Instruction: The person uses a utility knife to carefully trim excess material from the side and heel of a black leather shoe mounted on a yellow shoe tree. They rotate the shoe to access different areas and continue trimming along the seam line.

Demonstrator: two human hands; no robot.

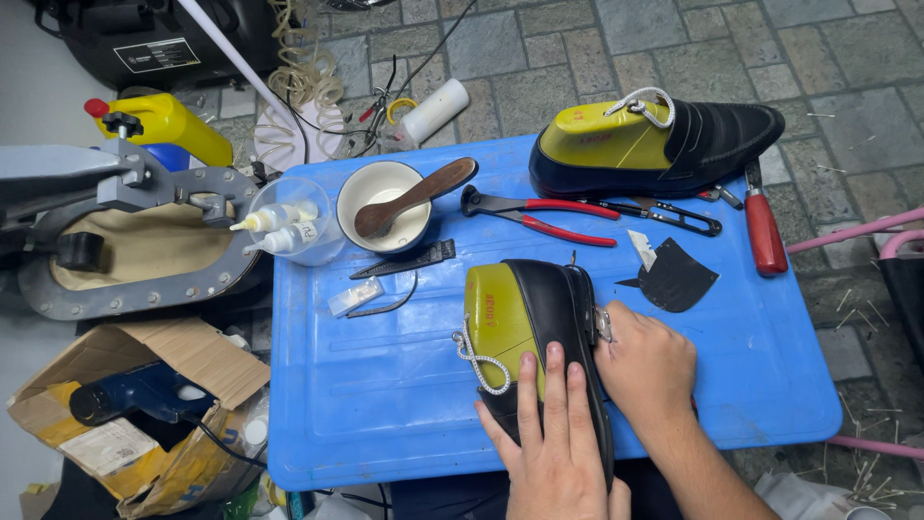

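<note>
I see a black leather shoe upper [549, 318] stretched over a glossy yellow plastic last [496, 318], lying on its side just below the middle of a blue plastic tabletop [385, 404]; its long axis runs from 12 to 6 o'clock, the heel end with the bare yellow last and a white braided cord loop [478, 358] toward 12, the toe end toward 6 and hidden under my hands. My left hand [553, 443] lies flat and open on the shoe, fingers stretched toward 12 and pressing the leather. My right hand [643, 366] is curled closed against the shoe's edge at 3 o'clock, fingertips pinching the leather margin there; whether it holds a tool I cannot tell. At 1 o'clock a second black shoe on a yellow last [654, 144] lies pointing toward 3. Between the two shoes lie red-handled pliers [544, 217], small black snips [664, 217] and a dark leather offcut [679, 277]; a red-handled tool [763, 226] lies at 2. At 11 o'clock a white bowl [383, 207] holds a brown wooden spoon-shaped tool [419, 193], beside a clear tub of small glue bottles [289, 223]. The tabletop is smooth, moulded, with rounded corners, and stands over grey stone paving [597, 58]. At 9 o'clock a grey metal press frame [125, 241]; at 8, a cardboard box [144, 404] with a blue power tool.
</note>
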